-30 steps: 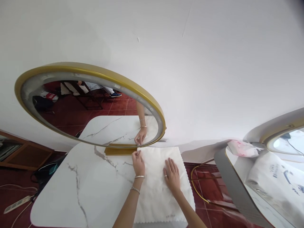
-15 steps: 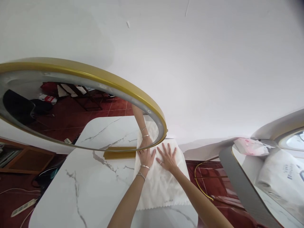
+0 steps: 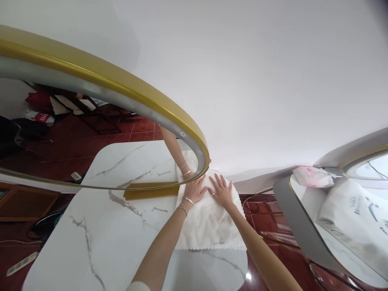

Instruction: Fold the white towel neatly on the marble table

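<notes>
A white cloth with a scalloped edge (image 3: 209, 230) lies spread over the right end of the white marbled table (image 3: 121, 242). My left hand (image 3: 194, 192), with bracelets at the wrist, rests flat on the cloth's far part, fingers partly spread. Beside it my right hand (image 3: 222, 192), a ring on one finger, presses flat with fingers apart. The two thumbs nearly meet. Faint wrinkles run across the cloth below the hands. Just above my left hand hangs the lower rim of a gold-framed mirror (image 3: 169, 109), which reflects the left arm and table.
The wall (image 3: 257, 101) rises directly behind the table. A second marbled table (image 3: 336, 234) on the right carries a white printed cloth bundle (image 3: 354, 214) and a pink-and-white packet (image 3: 313, 176). A power strip (image 3: 22, 263) lies on the red floor at left.
The view has shifted, so the mirror looks larger and further left. Both hands have moved slightly to the right along with the cloth's far part, staying flat on it.
</notes>
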Demonstrator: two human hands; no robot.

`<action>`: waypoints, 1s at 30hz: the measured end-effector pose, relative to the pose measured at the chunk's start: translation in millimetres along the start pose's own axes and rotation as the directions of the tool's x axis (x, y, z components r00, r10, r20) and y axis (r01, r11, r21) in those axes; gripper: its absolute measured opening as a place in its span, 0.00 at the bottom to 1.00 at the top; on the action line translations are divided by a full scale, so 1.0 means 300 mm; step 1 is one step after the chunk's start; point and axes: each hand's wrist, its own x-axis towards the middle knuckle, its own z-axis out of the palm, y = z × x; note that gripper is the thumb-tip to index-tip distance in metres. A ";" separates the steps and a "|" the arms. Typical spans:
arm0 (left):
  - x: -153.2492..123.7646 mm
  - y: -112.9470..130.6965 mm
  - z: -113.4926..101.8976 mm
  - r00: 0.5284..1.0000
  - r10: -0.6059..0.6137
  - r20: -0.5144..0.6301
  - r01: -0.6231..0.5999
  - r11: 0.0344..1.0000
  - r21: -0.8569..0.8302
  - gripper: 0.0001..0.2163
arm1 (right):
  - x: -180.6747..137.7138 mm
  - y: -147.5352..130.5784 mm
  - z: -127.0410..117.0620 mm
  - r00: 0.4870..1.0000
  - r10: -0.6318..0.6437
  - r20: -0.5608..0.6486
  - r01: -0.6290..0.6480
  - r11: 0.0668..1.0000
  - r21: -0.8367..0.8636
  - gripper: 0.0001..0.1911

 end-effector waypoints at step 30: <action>-0.432 0.112 -0.023 0.997 0.060 -0.052 -0.056 0.996 0.065 0.32 | -0.289 -0.019 0.000 0.986 -0.085 -0.145 0.078 0.996 -0.052 0.28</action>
